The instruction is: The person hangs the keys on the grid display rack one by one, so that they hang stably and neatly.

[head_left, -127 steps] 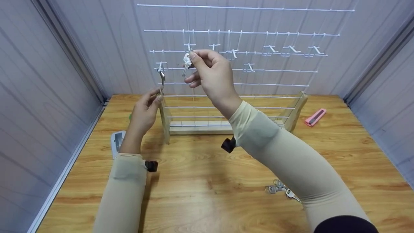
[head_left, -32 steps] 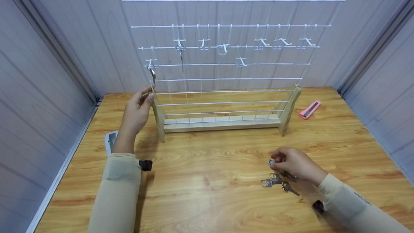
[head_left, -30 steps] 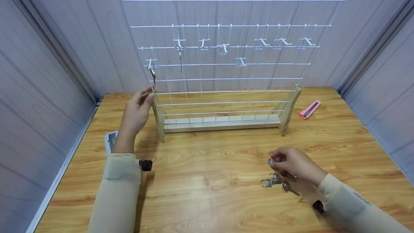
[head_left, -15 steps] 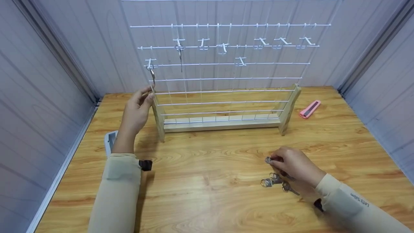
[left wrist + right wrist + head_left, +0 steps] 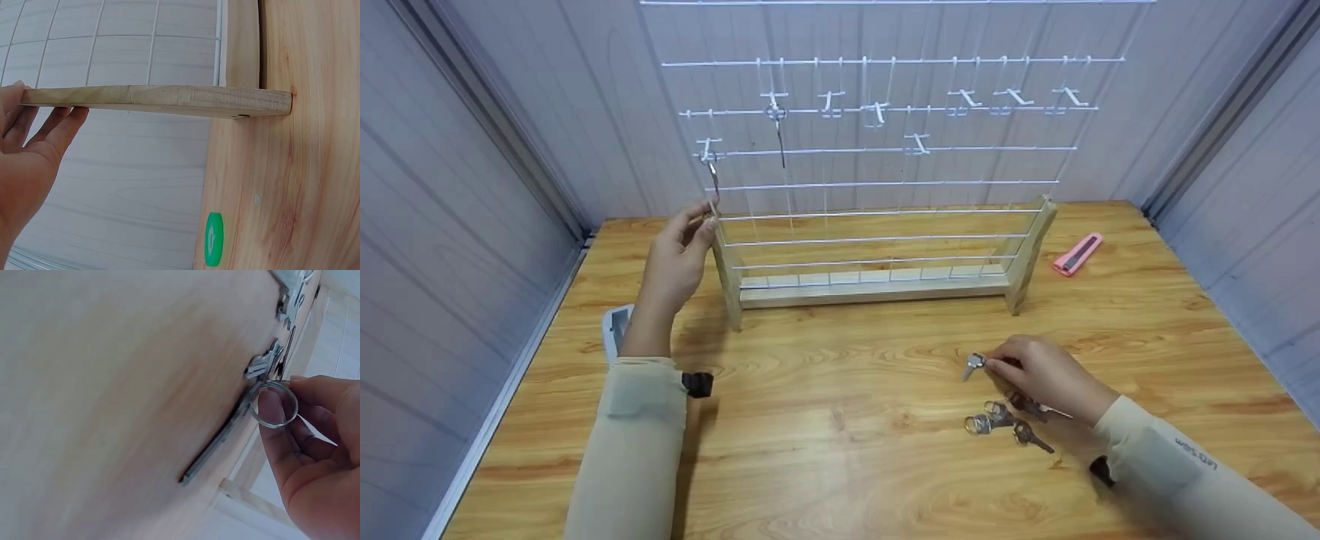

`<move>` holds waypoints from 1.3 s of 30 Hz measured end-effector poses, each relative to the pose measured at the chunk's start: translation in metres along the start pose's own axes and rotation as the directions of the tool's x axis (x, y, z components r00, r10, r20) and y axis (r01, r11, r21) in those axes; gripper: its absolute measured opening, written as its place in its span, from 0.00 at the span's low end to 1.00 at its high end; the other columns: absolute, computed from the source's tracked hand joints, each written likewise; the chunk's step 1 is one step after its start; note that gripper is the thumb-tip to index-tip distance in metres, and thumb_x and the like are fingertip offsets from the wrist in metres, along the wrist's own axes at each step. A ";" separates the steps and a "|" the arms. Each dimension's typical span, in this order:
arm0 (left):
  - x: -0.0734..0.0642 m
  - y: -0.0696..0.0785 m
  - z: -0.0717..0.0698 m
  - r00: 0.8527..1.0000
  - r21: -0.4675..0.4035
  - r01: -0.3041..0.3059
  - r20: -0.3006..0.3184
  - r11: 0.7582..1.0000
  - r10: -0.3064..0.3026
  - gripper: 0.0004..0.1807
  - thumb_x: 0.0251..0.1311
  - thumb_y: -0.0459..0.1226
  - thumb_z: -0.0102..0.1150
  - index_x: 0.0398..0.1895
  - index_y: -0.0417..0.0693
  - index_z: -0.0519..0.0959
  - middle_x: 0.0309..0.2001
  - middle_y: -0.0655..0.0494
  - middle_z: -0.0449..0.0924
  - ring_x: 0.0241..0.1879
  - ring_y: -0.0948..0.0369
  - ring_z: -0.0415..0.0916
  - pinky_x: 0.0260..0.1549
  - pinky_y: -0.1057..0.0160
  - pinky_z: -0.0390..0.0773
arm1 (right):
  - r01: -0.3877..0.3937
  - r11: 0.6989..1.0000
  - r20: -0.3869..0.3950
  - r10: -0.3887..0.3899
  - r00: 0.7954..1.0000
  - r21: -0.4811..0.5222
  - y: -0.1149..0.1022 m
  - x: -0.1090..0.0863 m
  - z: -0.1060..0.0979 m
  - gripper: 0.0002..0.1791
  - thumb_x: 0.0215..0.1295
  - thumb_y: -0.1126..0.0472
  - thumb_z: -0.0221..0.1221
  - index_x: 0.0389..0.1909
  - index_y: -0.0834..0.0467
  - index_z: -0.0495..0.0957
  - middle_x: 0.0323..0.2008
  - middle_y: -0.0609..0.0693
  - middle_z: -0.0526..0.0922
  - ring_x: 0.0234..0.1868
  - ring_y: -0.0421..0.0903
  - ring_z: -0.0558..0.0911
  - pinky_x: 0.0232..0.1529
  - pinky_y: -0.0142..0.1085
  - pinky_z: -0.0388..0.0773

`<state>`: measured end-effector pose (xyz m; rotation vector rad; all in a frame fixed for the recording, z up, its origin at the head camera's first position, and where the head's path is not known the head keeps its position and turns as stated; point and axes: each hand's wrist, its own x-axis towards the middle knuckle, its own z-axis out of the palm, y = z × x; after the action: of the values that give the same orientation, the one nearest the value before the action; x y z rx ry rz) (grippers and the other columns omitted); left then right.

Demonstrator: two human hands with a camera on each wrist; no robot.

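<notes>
My right hand pinches the ring of a silver key between thumb and fingers, just above the table; the key's blade points away from the palm. A small pile of ringed keys lies on the wood right beside that hand. My left hand holds the top of the left wooden post of a white wire rack, thumb on one side and fingers on the other. Two keys hang from hooks on the rack, one just above my left hand, the other higher and to the right.
Several bare white hooks stick out along the rack's upper wires. A pink utility knife lies at the back right. A grey object sits by my left forearm, and a green disc lies near the post's foot. Grey walls close in on three sides.
My right hand came down from hanging a key on the upper hook to the pile. It has raised one key off the pile and moved it slightly up and left. The left hand stayed put.
</notes>
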<state>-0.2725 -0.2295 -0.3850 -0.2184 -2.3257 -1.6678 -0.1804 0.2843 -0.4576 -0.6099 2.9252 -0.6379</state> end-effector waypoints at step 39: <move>-0.002 0.000 -0.002 1.000 0.023 0.007 0.007 1.000 -0.007 0.25 0.83 0.44 0.52 0.77 0.50 0.73 0.76 0.47 0.73 0.79 0.50 0.69 0.78 0.52 0.75 | 0.111 0.616 -0.218 0.101 0.971 0.780 -0.042 0.013 -0.045 0.18 0.81 0.59 0.60 0.56 0.72 0.82 0.46 0.46 0.93 0.47 0.43 0.93 0.54 0.36 0.92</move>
<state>-0.2709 -0.2312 -0.3853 -0.2119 -2.3520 -1.6454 -0.1845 0.2613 -0.3995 -0.4257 2.3889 -1.9649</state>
